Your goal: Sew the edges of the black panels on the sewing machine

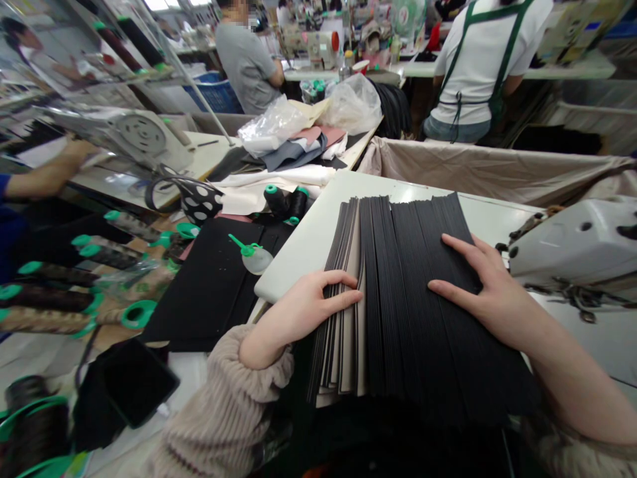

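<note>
A long row of thin black panels (pixel 413 292) stands fanned on edge across the pale table, some at its left end showing beige faces (pixel 361 338). My left hand (pixel 326 299) is closed at that left end, thumb and index finger pinching among the panels' upper edges; its other fingers are hidden. Lying over the right end, my right hand (pixel 480 285) has its thumb and fingers spread against the outer black surface. The panels' near lower edges fade into dark shadow.
A sewing machine head (pixel 577 245) stands close to my right arm. Left are an oil bottle (pixel 256 257), flat black pieces (pixel 209 279) and several thread cones (pixel 47 299). Beyond the table is a cloth-lined bin (pixel 472 166). Co-workers (pixel 480 66) are at machines farther off.
</note>
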The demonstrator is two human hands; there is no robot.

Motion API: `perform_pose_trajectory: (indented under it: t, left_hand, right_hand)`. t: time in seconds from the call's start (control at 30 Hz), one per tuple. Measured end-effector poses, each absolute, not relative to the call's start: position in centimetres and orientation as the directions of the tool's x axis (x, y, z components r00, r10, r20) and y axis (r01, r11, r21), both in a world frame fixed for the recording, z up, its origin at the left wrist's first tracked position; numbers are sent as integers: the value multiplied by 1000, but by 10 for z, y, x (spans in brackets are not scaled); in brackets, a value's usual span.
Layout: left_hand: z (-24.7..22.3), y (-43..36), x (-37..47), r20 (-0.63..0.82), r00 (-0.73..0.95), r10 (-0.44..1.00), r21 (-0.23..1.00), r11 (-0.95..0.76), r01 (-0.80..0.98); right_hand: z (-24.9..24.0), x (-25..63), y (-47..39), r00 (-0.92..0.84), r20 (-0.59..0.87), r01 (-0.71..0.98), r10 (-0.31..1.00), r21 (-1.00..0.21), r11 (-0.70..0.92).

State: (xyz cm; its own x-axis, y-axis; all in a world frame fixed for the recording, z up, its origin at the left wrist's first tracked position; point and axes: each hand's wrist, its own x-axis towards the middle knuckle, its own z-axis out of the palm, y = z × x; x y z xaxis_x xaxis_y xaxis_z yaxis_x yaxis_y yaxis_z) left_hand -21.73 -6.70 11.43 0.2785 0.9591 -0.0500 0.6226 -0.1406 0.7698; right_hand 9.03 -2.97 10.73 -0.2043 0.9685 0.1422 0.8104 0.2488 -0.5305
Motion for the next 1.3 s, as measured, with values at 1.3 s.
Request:
perform_pose_trajectory:
  t: [1.3]
  left_hand:
    - [126, -62, -206, -71, 256, 964, 727, -126, 675]
  right_hand:
    - [108, 89, -32, -214, 157, 796, 964, -543, 265]
